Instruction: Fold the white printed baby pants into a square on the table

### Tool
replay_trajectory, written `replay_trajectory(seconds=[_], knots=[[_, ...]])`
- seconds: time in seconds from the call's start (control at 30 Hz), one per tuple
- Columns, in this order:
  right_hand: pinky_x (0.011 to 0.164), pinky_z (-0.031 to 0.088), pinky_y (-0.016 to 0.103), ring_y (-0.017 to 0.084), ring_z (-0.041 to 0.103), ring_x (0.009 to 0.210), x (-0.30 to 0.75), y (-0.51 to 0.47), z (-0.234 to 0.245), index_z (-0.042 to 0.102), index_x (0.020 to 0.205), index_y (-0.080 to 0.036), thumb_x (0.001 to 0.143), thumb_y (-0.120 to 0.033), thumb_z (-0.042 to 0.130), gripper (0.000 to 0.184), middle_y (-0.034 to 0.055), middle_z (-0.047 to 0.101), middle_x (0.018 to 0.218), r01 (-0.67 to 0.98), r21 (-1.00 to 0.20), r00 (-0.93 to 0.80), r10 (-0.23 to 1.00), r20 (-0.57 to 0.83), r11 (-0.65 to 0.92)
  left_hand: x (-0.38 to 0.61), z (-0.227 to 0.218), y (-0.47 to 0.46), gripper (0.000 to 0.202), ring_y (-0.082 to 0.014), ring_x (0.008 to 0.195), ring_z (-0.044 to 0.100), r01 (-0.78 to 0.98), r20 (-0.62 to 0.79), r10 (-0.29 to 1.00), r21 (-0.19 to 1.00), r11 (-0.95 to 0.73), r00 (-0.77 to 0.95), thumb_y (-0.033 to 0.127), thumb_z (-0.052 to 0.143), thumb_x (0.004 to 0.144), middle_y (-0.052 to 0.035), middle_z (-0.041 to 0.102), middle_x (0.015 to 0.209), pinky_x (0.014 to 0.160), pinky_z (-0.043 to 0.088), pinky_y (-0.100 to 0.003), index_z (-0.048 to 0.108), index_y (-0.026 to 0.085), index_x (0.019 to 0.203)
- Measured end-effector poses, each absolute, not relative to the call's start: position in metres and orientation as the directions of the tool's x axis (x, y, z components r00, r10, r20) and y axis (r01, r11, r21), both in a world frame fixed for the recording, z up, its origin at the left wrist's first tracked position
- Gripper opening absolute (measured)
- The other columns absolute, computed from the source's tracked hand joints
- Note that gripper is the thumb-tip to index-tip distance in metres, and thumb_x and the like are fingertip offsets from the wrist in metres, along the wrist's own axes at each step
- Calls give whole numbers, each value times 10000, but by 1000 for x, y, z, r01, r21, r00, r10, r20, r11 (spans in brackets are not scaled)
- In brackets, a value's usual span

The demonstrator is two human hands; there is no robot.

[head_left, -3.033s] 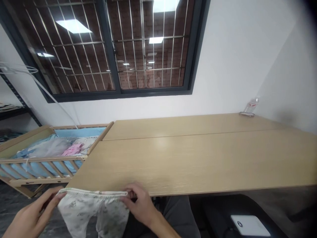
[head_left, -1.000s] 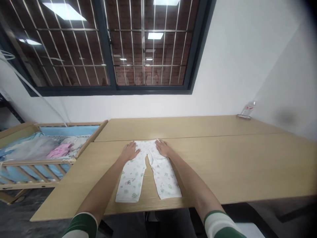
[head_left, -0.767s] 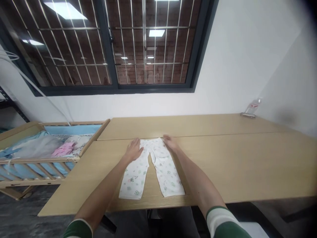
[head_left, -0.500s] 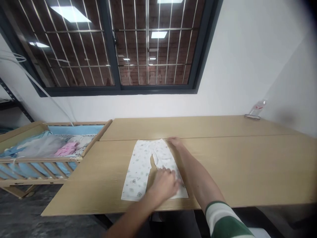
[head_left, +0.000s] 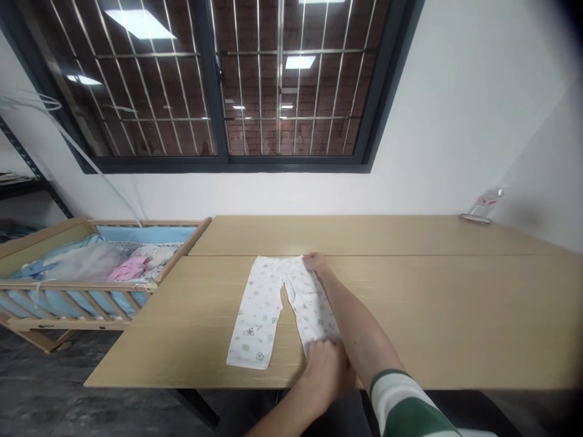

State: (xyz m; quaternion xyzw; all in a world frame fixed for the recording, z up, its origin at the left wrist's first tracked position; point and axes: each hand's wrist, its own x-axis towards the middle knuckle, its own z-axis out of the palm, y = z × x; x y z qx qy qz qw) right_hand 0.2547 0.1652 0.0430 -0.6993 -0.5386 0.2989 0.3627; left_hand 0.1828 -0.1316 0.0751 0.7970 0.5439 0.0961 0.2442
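A pair of small white baby pants point(head_left: 259, 312) with a green and grey print lies flat on the wooden table, legs spread toward me. My right hand point(head_left: 316, 264) is at the right end of the waistband, fingers closed on that corner. Down at the hem of the right leg, my left hand point(head_left: 328, 363) is curled over the fabric, hiding the cuff. My right forearm covers part of that leg's outer edge.
Left of the table point(head_left: 410, 309) stands a wooden crib point(head_left: 82, 325) with blue lining, a pink cloth point(head_left: 130, 268) and other fabric inside. A clear plastic bottle point(head_left: 487, 203) leans in the back right corner. A barred window point(head_left: 218, 164) is above.
My left hand has slid from the inner leg down to the right hem. The right hand has closed on the waistband corner. The right leg has drawn narrower, and the gap between the legs shows more.
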Motion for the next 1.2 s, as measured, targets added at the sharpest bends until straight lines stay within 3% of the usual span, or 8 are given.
replay_trajectory(seconds=[0.13, 0.27, 0.37, 0.43, 0.67, 0.87, 1.2], knots=[[612, 463, 209, 172, 660, 700, 252, 168, 53, 686, 665, -149, 677, -162, 720, 39, 6, 655, 611, 550, -826, 198, 980, -19, -127, 168, 74, -137, 270, -249, 771, 696, 713, 15, 959, 666, -220, 282, 333, 488, 914, -118, 752, 850, 657, 419, -319, 707, 184, 860], [547, 440, 202, 137, 609, 605, 238, 173, 74, 638, 720, -148, 689, -143, 725, 93, 0, 636, 617, 521, -849, 138, 990, -10, -81, 141, 77, -148, 350, -157, 584, 591, 392, 53, 992, 915, -96, 118, 415, 465, 953, -17, 638, 615, 560, 349, -263, 561, 213, 684], [519, 422, 194, 111, 567, 565, 215, 177, 89, 609, 794, -163, 713, -175, 742, 156, -24, 614, 626, 499, -866, 86, 996, 11, -33, 112, 81, -161, 407, -140, 560, 561, 187, 46, 997, 981, -58, 69, 502, 478, 956, 2, 597, 588, 559, 368, -247, 506, 217, 666], [516, 417, 190, 101, 554, 552, 194, 178, 94, 593, 821, -174, 722, -195, 751, 188, -41, 598, 621, 490, -872, 44, 999, 25, 0, 90, 83, -170, 439, -140, 575, 560, 151, 51, 998, 987, -55, 31, 537, 480, 957, 6, 583, 591, 577, 381, -246, 499, 216, 659], [560, 408, 195, 107, 554, 602, 126, 170, 88, 578, 816, -192, 670, -159, 753, 231, -45, 595, 670, 529, -844, -30, 996, 82, 86, 17, 66, -188, 464, -143, 567, 536, 378, 26, 988, 925, 33, -151, 581, 455, 947, 32, 525, 565, 567, 345, -250, 481, 224, 651], [631, 413, 215, 141, 555, 722, 92, 165, 71, 581, 804, -194, 680, -101, 642, 167, -8, 608, 768, 593, -795, -15, 989, 150, 130, -21, 41, -193, 372, -153, 578, 576, 651, 56, 963, 747, 136, -265, 470, 435, 952, 30, 584, 578, 598, 333, -263, 537, 229, 688], [637, 391, 223, 136, 539, 704, 65, 156, 50, 584, 829, -181, 711, -54, 581, 173, 4, 615, 789, 625, -764, -36, 984, 176, 160, -36, 32, -196, 321, -204, 694, 672, 839, 44, 945, 476, 264, -323, 374, 449, 975, -2, 681, 665, 588, 282, -274, 574, 238, 713]])
